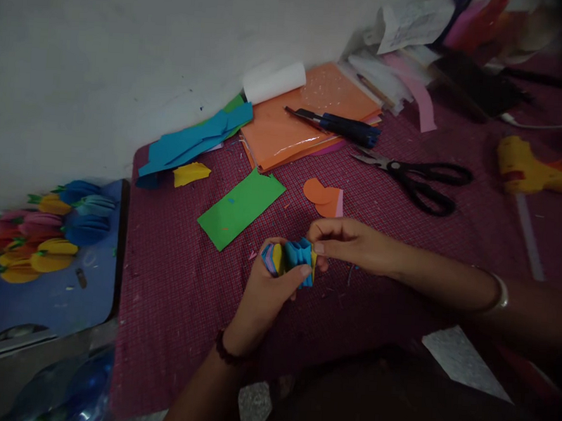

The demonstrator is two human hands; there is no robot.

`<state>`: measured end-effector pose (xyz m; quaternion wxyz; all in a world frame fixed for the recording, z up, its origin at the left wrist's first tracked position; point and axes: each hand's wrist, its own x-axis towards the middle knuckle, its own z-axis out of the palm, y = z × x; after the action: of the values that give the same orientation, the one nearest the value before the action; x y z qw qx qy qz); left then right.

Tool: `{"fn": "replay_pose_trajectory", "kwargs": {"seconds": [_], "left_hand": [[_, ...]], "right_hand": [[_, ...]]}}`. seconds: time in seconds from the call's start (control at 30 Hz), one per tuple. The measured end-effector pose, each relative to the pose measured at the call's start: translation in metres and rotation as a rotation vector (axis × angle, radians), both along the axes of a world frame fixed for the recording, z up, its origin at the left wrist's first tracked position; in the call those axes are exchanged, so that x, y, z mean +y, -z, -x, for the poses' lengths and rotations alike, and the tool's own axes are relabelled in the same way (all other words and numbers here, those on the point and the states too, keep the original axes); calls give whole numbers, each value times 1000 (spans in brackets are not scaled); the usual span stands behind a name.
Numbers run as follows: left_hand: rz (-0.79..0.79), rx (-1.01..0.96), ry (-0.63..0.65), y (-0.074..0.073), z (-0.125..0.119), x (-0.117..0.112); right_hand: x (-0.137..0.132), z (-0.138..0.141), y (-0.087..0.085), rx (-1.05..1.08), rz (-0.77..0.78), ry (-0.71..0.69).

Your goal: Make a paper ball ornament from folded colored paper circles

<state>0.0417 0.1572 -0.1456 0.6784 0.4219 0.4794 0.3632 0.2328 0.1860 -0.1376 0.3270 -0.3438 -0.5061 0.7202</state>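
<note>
A small bundle of blue, yellow and lilac paper pieces (298,255) is held over the near part of the table. My left hand (274,280) is closed round it, the thumb pressing on the blue layers. At the bundle's right edge my right hand (343,241) pinches a yellow piece between thumb and fingers. Just beyond the hands lie orange paper cutouts with rounded ends (323,198) and a pink edge. Left of those rests a green paper rectangle (240,209) with a notched top edge.
Black-handled scissors (419,176), a yellow glue gun (526,168) and a cutter (343,126) on orange sheets (311,104) lie beyond my hands. Blue paper strips (194,138) and a yellow scrap (192,174) sit at back left. Colourful paper fruit shapes (52,254) rest on a blue board (90,288).
</note>
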Motion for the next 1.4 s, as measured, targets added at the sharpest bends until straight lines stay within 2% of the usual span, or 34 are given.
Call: {"fn": "replay_pose_trajectory", "kwargs": {"seconds": [0.13, 0.27, 0.4, 0.57, 0.7, 0.83, 1.07, 1.3, 1.4], "left_hand": [[-90, 120, -43, 2, 2, 2], [-134, 136, -84, 1, 3, 4], [-78, 84, -56, -1, 3, 3], [28, -82, -23, -3, 0, 0], [68, -181, -33, -7, -1, 0], [69, -181, -66, -9, -2, 0], [9, -141, -128, -3, -1, 0], [-92, -100, -57, 5, 1, -4], [-83, -109, -56, 5, 1, -4]], "right_hand": [[1, 0, -1, -27, -28, 11], [1, 0, -1, -19, -20, 27], [1, -1, 0, -7, -2, 49], [1, 0, 2, -47, -14, 115], [-2, 3, 3, -30, -13, 65], [-3, 5, 4, -23, -7, 42], [-2, 5, 5, -43, -93, 189], [-14, 12, 8, -194, -278, 111], [-13, 11, 9, -169, -268, 56]]}}
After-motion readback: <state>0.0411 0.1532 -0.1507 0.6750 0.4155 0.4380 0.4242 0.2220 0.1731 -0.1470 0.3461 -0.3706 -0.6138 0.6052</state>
